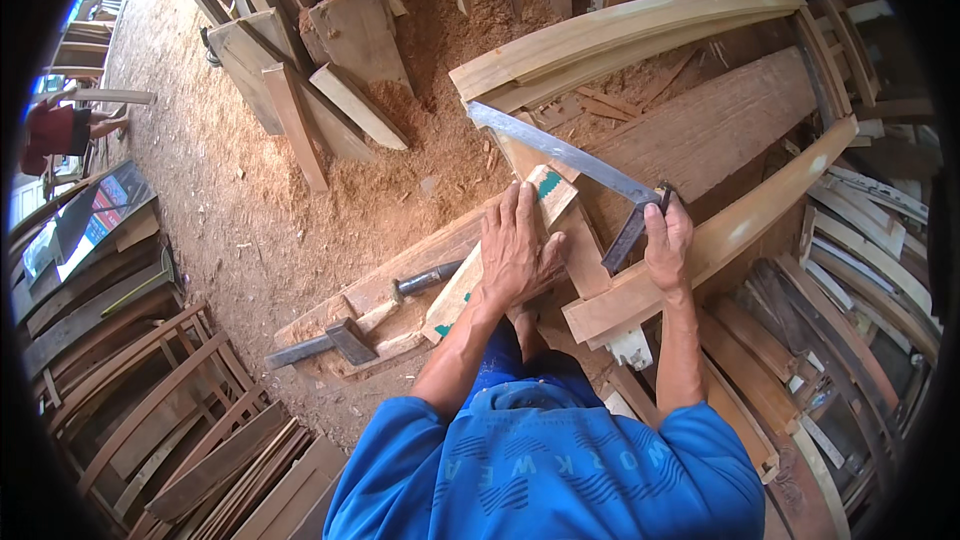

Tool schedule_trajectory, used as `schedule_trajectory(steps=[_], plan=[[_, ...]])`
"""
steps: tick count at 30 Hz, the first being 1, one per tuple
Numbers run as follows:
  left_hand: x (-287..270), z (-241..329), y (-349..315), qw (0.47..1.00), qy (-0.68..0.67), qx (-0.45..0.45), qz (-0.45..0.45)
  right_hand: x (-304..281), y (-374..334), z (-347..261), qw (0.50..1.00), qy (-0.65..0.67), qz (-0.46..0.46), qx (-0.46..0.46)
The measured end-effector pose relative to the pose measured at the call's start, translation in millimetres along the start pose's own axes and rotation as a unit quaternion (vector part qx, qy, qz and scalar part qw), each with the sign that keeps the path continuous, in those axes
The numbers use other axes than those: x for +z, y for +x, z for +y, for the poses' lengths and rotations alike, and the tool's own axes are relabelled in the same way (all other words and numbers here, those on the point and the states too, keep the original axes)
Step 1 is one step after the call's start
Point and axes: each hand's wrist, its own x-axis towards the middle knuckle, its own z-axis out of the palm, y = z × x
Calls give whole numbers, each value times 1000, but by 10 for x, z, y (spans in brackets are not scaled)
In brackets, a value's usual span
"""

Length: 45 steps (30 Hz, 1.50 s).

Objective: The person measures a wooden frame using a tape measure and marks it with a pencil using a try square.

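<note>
My right hand [668,245] grips a carpenter's square near its corner. The square's long metal blade [565,153] reaches up and left across the wooden frame, and its dark stock [630,238] slants down beside my fingers. With fingers stretched out, my left hand [517,250] lies flat on a pale wooden piece [556,202] with green marks. That piece rests slantwise by the left end of the frame, which has a curved upper rail [640,35] and a lower rail [745,225]. The blade's far tip is near the upper rail's left end.
A dark tool with a blocky head [350,341] and a dark cylindrical handle [428,281] lie on a board left of my legs. Wood offcuts [360,105] stand in the sawdust. Stacked wooden parts [170,420] line both sides. Another person [60,130] is at far left.
</note>
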Motion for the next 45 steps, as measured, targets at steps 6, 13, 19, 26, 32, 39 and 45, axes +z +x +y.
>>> schedule_trajectory(steps=[6, 13, 19, 26, 32, 39, 45], plan=[[47, -36, 27, 999, -12, 3, 51, 26, -198, -76, 993, 77, -29, 88], [-340, 73, 85, 987, -140, -43, -65, 141, -388, -149, 962, 227, -72, 132], [-416, 192, -9, 984, -135, -102, -65, 507, -363, -259, 983, 121, -110, 77], [-391, 168, -75, 988, -151, -30, -8, 777, -214, -386, 981, 135, -97, 97], [-290, 137, -66, 998, -60, 30, -19, 876, -281, -298, 960, 227, -70, 148], [-320, 185, -12, 998, -59, 30, -2, 908, -337, -288, 927, 302, -38, 218], [-332, 182, 24, 998, -31, 49, 18, 907, -299, -320, 935, 288, -28, 207]])
